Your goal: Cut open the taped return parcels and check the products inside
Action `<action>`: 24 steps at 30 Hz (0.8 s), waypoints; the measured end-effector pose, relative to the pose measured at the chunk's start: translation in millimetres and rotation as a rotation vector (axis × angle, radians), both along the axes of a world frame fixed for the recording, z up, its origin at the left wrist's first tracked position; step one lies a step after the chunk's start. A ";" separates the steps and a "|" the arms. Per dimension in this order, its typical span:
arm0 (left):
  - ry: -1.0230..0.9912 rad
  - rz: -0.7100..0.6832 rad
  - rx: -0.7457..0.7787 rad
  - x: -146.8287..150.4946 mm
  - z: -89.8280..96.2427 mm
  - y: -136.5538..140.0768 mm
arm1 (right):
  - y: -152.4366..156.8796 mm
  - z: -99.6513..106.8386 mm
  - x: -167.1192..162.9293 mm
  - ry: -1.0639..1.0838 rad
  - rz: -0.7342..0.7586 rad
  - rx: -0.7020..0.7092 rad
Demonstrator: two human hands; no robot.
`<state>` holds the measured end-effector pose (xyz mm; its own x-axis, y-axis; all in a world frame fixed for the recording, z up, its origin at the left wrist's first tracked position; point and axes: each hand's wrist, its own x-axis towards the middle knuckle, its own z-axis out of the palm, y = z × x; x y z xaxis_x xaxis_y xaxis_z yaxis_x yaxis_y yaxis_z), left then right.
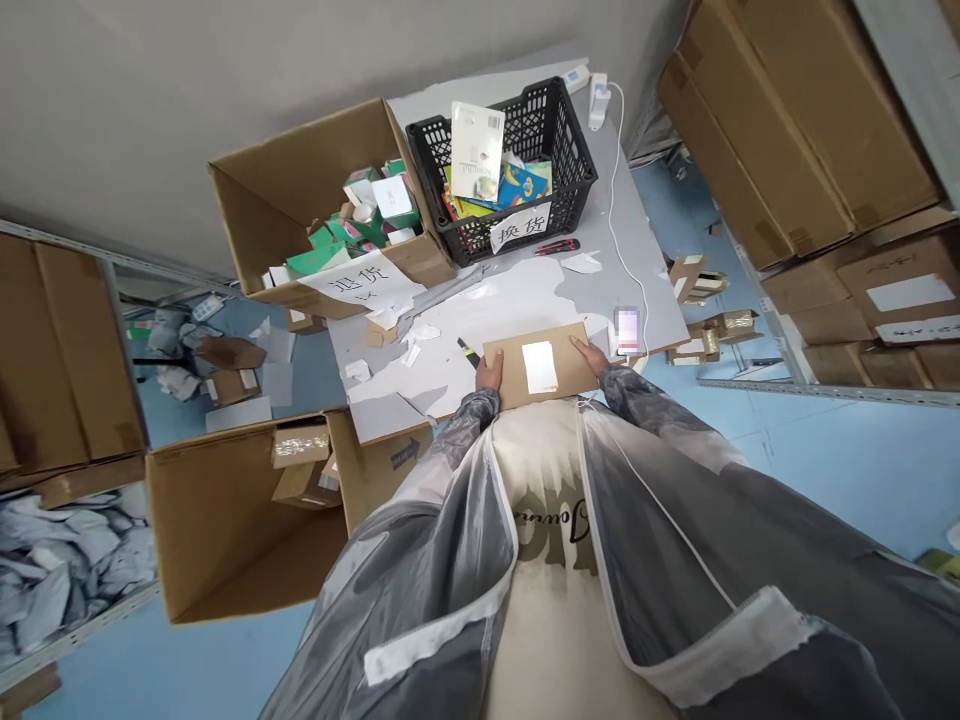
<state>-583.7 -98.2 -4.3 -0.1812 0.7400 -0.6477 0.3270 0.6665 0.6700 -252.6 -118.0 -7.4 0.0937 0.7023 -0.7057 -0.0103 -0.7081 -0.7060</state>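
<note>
A flat brown cardboard box point(499, 390) with a white label point(540, 367) on its upper face is held level at the near edge of the table. My left hand point(490, 373) grips its left end, thumb on top and fingers hidden at the side. On the right end, my right hand point(591, 358) is closed the same way. A black tool with a yellow mark point(469, 352), perhaps a utility knife, sticks out beside my left hand; whether it is in the fingers or on the table, I cannot tell.
Scraps of paper point(420, 335) litter the grey table point(652, 300). Behind stand an open carton point(262, 190) of small boxes and a black crate point(577, 185) of booklets. A red-black tool point(557, 247) and a charging phone point(628, 330) lie rightward. A large open carton point(225, 520) stands lower left.
</note>
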 end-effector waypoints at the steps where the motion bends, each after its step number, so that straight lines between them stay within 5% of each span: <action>1: -0.007 0.003 -0.006 -1.2 -2.3 1.1 | -0.2 -1.7 -0.2 -0.010 -0.006 -0.009; 9: -0.068 0.050 0.068 -2.2 -6.2 21.0 | 19.5 -3.8 -1.2 0.059 -0.004 0.009; 16: -0.162 -0.089 0.379 -16.3 -3.7 33.0 | 41.0 20.7 26.7 0.069 0.103 0.332; 20: -0.148 -0.215 0.505 -29.4 -19.6 22.7 | 41.1 23.1 40.3 0.121 0.173 0.381; 24: -0.249 -0.315 0.460 -30.3 -42.1 -1.4 | 26.4 17.1 39.0 0.088 0.185 0.324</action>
<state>-614.0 -99.5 -46.5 0.2080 0.9474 -0.2433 0.2576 0.1869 0.9480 -213.6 -91.6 9.7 -0.1068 0.8897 -0.4439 0.0261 -0.4437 -0.8958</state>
